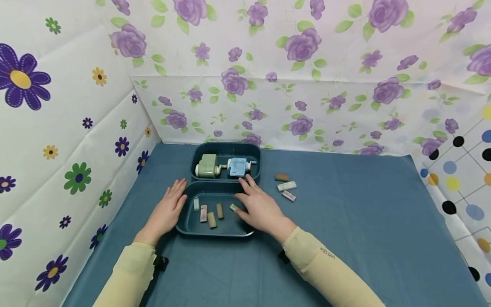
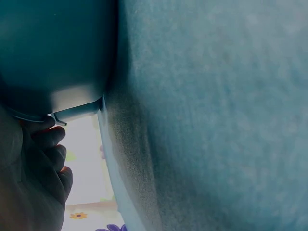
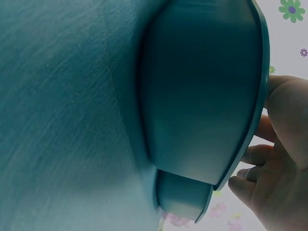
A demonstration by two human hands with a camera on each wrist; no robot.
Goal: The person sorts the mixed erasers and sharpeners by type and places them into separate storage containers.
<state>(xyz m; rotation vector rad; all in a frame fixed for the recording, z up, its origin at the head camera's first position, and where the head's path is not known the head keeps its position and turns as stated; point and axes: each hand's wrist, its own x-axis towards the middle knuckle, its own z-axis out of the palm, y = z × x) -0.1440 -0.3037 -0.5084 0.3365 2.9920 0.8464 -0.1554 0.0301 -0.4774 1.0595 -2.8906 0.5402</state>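
A dark teal tray (image 1: 215, 233) sits in front of me with several small eraser-like blocks in it, among them a pink one (image 1: 203, 213) and a tan one (image 1: 212, 220). My left hand (image 1: 165, 209) lies along its left rim, fingers extended. Over the right rim reaches my right hand (image 1: 262, 207), fingers spread. A small pale block (image 1: 233, 207) shows at the right thumb tip, inside the tray. In the right wrist view, the thumb and fingers (image 3: 257, 154) are beside the tray's outer wall; the blocks are hidden there.
Behind stands a second teal tray (image 1: 226, 147) holding a green device (image 1: 208, 165) and a blue device (image 1: 237, 166), each with a crank-like part. To the right on the blue cloth lie a brown block (image 1: 281, 177), a white block (image 1: 287, 186) and a pinkish block (image 1: 289, 195).
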